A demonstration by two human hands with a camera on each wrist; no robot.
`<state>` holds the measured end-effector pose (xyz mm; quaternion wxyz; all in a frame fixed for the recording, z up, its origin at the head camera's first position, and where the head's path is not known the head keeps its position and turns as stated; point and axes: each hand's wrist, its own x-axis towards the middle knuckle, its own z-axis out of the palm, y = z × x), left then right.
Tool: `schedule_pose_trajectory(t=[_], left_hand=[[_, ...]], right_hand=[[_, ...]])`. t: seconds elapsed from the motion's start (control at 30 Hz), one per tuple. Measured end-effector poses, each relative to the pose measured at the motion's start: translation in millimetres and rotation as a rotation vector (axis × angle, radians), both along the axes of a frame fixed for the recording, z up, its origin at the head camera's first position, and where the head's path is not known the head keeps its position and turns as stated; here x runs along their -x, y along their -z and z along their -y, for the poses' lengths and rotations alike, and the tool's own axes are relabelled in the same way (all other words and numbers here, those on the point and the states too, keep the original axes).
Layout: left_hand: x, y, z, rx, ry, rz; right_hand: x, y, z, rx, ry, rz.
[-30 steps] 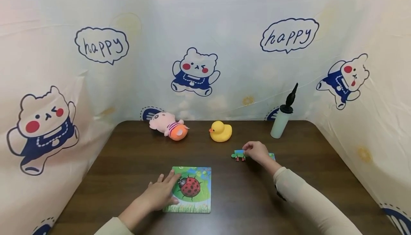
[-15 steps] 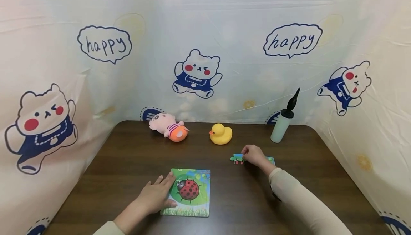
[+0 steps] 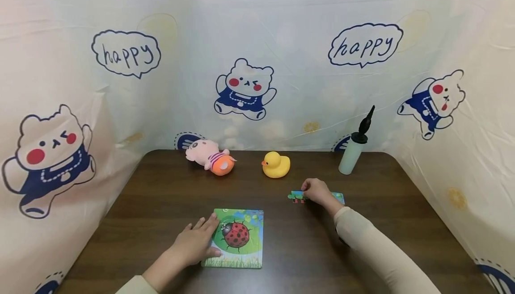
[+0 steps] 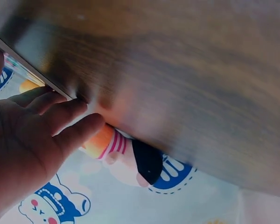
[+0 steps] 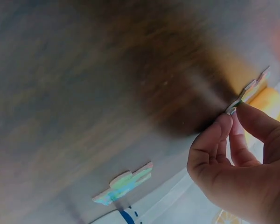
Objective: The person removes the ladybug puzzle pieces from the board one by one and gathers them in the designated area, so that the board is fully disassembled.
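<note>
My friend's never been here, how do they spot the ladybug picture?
On the dark brown wood-grained table, look at the near half. There, the left hand touches a flat, square, green-and-blue board. Unlike the small, jagged, multicoloured puzzle piece in the right hand, it shows a red, black-spotted ladybug.

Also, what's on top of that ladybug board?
The left hand lies over the left edge of the ladybug board, its thumb and fingertips overlapping it. The printed ladybug and grass strip show. Any print the hand covers can't be seen.
</note>
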<state>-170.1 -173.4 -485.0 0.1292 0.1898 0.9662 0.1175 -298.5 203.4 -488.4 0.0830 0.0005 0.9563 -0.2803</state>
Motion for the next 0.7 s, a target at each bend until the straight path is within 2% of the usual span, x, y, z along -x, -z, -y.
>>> schedule_pose_trajectory(t=[0.2, 0.33, 0.47, 0.7], left_hand=[[0.2, -1.9, 2.4, 0.019, 0.031, -0.028], [0.9, -4.8, 3.2, 0.005, 0.044, -0.013], [3.8, -5.3, 3.5, -0.012, 0.064, -0.006], [8.9, -5.5, 5.6, -0.073, 0.065, 0.026]], right_hand=[[-3.6, -8.0, 0, -0.025, -0.050, 0.015], [-8.3, -16.1, -2, -0.007, -0.060, 0.043], [-14.5, -21.8, 1, -0.009, -0.058, -0.007], [-31.6, -34.1, 19, 0.038, -0.115, -0.115]])
